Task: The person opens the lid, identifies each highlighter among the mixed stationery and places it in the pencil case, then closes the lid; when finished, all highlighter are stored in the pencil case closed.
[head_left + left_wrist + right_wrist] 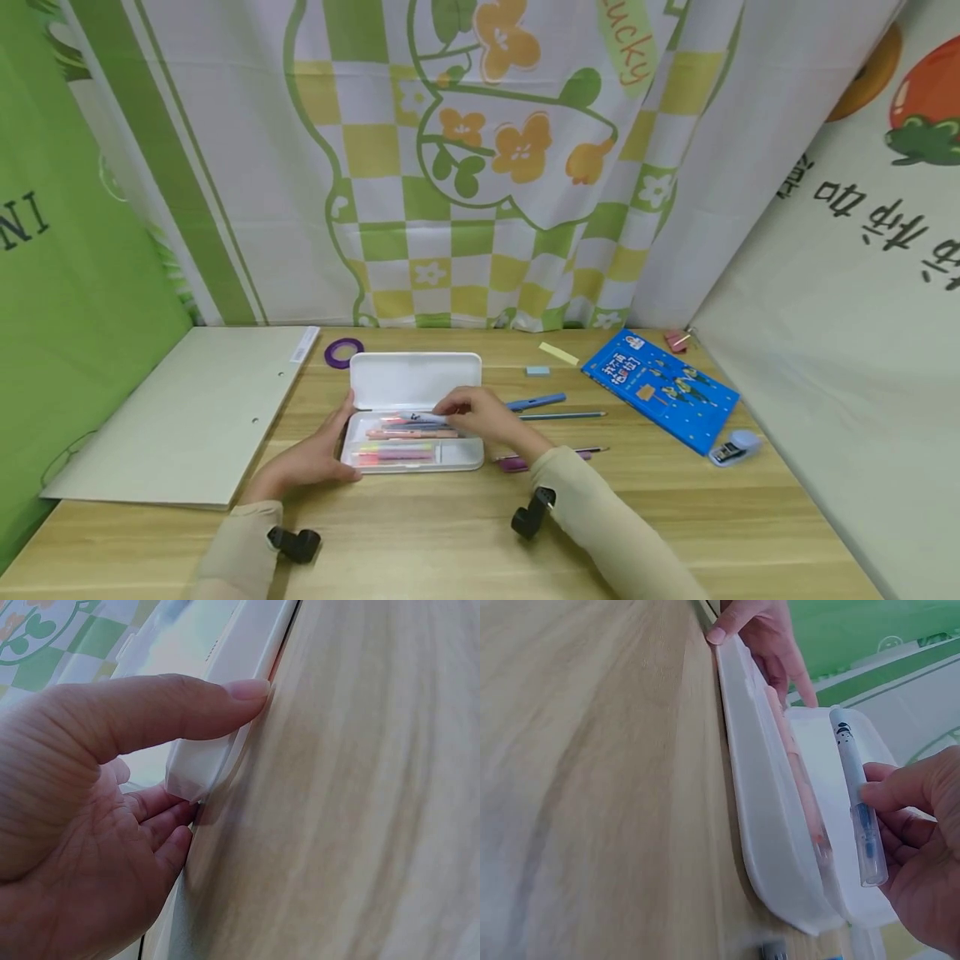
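A white pencil case [462, 455] lies on the table with its lid [416, 377] raised at the back. Inside are several pens and pastel highlighters [397, 453]. My left hand [318, 454] grips the case's left end, the thumb [247, 690] over the front edge and the fingers round the side. Above the case, my right hand [480, 414] pinches a pale blue pen [847, 754] with a clear cap and dark marks between thumb and fingers. In the right wrist view the pen is tilted, beside a pink pen [802, 784] in the case.
Right of the case lie a blue pen [538, 402], a pencil [570, 415], a purple item [513, 464] and a blue eraser [537, 372]. Farther right are a blue book [663, 387] and a small stapler [736, 447]. Purple tape [330, 353] and a large pale board [180, 408] lie left.
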A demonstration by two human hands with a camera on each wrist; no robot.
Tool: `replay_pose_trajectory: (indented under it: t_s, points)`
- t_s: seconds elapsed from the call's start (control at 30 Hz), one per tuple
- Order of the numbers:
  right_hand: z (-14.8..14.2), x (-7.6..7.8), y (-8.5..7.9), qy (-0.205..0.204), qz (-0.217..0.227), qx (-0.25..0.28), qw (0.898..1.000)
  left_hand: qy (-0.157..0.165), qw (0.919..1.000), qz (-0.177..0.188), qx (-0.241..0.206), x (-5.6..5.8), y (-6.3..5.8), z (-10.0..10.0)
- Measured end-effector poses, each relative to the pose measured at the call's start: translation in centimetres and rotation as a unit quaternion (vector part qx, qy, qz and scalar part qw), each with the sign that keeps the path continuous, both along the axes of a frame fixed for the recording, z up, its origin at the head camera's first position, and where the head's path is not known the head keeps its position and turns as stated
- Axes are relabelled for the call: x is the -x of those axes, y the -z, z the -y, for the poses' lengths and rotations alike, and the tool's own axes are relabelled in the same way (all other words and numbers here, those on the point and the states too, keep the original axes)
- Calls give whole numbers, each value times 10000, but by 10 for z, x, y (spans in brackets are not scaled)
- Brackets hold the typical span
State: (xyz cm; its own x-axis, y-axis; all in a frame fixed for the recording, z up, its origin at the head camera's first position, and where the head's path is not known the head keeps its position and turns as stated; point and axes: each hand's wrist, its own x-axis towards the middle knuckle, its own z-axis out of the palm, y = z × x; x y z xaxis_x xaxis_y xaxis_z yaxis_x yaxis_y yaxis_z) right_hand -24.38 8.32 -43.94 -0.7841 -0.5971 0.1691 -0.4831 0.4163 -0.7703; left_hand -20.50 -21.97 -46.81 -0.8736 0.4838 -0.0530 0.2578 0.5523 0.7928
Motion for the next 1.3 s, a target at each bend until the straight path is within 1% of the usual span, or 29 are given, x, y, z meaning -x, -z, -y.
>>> replay_pose_trajectory:
  t_s: [0.23,0.4,0.5,0.67,0.83,1.0,1.1,1.2,1.3]
  points:
    - [25,10,3,-143,-199,-278,9993,-31,10000,37,-1,1,-2,-1]
    - [32,12,5,-263,-412,-474,9977,-14,10000,21,11,2,-2,0]
    - [34,11,6,-259,-526,-530,9969,1,10000,29,-10,2,-2,-1]
    - [34,9,8,-89,-596,-445,9972,-13,10000,29,-7,3,-2,0]
    - [29,8,8,185,-478,-169,9985,-26,10000,25,-19,2,-1,0]
    - [16,8,6,252,-139,288,9992,-47,10000,62,-53,1,-1,0]
    - [5,7,5,370,295,549,9974,-63,9999,89,-54,0,-1,0]
    - [-7,6,5,550,799,791,9921,-70,9999,121,-64,0,-2,0]
    - [-20,4,6,726,1277,978,9843,-72,9999,119,-80,0,-1,0]
